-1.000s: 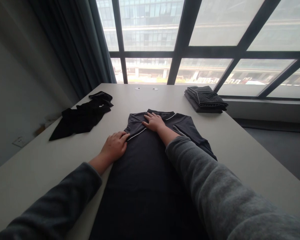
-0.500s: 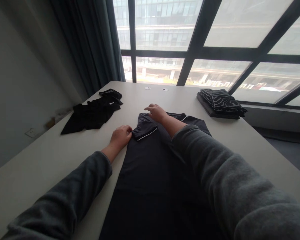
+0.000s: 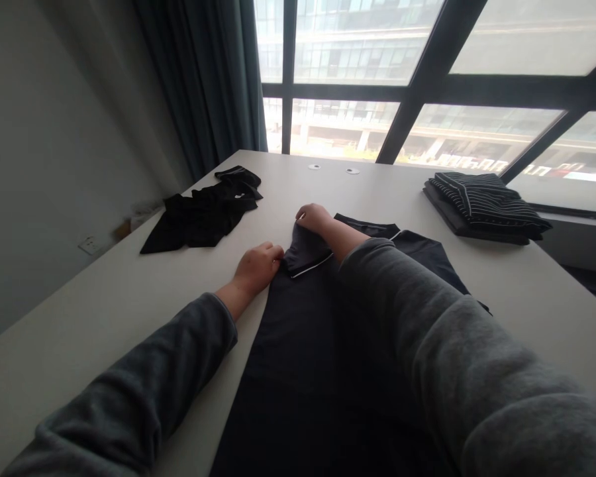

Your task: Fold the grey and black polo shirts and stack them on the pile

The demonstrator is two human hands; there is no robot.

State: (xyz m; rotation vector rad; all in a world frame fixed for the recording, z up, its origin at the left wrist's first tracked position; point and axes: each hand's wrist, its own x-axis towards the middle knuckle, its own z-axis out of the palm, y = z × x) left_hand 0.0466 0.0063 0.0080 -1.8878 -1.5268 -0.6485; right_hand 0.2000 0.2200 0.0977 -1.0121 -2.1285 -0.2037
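- Step in hand, prob.: gripping dark shirt (image 3: 298, 377) at two pts along its left side, w/ the left sleeve (image 3: 306, 255) turned in over the body.
- Shirt loc.: spread on the white table (image 3: 193, 285), mid-scene, collar (image 3: 370, 227) at far end, body running to near edge of view.
- L hand (image 3: 258, 266): at shirt's left edge, just beside the sleeve; fingertips together, pinching cloth there.
- R hand (image 3: 316, 218): farther off, at left shoulder next to collar; fingers curled down, looks pinched on fabric, tho thumb is mostly hidden.
- Next move calls for, IMO: both pinches firm & level, sleeve kept flat so it doesn't bunch; R forearm clear of the cloth.
- Nearby: black garment (image 3: 203, 215) loose at far left; folded stack (image 3: 481, 209), striped on top, far right. Both well apart from hands.
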